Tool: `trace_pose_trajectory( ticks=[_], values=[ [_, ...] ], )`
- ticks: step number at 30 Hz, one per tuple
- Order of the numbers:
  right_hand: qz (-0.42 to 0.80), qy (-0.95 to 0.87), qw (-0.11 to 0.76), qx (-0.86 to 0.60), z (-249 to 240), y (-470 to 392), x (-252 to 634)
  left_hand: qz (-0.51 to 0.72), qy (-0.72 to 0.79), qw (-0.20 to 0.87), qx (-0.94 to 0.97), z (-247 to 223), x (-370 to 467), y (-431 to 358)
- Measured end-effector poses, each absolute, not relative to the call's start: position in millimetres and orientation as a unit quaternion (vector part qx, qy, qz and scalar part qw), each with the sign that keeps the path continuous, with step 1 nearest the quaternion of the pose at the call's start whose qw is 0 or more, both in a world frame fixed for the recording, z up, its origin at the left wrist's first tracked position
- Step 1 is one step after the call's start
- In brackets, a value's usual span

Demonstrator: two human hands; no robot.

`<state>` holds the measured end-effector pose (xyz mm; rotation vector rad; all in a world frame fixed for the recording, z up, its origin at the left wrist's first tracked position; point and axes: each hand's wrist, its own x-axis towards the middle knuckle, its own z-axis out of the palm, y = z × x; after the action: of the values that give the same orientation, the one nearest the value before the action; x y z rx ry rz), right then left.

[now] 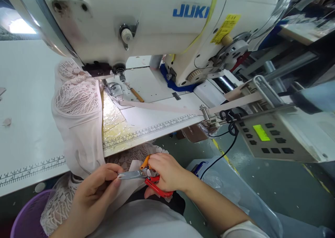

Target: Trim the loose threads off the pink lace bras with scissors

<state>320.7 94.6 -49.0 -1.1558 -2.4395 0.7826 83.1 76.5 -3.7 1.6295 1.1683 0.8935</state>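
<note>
Right hand: holds a pair of thread snips with red and orange handles; the fingers are curled tight around the handles, so the blades can be squeezed with one hand.
Snip blades: silver, pointing left toward the other hand, tips touching the cloth at the pinch point; whether the blades are parted cannot be told.
Left hand: thumb and forefinger pressed together, pinching a fold of the pale pink garment right at the blade tips, which judging by the grip keeps the cloth taut and steady where the blades meet it.
Garment position: the lace upper part lies on the white surface just left of the needle area; the rest hangs over the front edge into the person's lap, where both hands work on it.
Sewing machine: white, stands on the surface behind the hands; neither hand touches it.
Elastic tape: a pale strip runs from a metal guide on the right across the machine bed toward the needle, apparently held in line for feeding.
Ruler markings: printed along the front edge of the surface, within sight for measuring.
Control panel: right of the surface, green display lit, well apart from the hands.
Purple basket: at the lower left, below the surface edge, near the hanging lace.
</note>
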Motion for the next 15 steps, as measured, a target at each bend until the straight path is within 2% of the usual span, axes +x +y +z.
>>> trace_pose_trajectory(
  ticks=[7, 15],
  values=[
    [0.285, -0.849, 0.178, -0.407, -57, 92, 318, 0.383, 0.482, 0.444, 0.651, -2, 85, 76],
    [0.380, -0.746, 0.297, -0.459, -44, 92, 318, 0.387, 0.490, 0.444, 0.642, -2, 81, 75]
  ],
)
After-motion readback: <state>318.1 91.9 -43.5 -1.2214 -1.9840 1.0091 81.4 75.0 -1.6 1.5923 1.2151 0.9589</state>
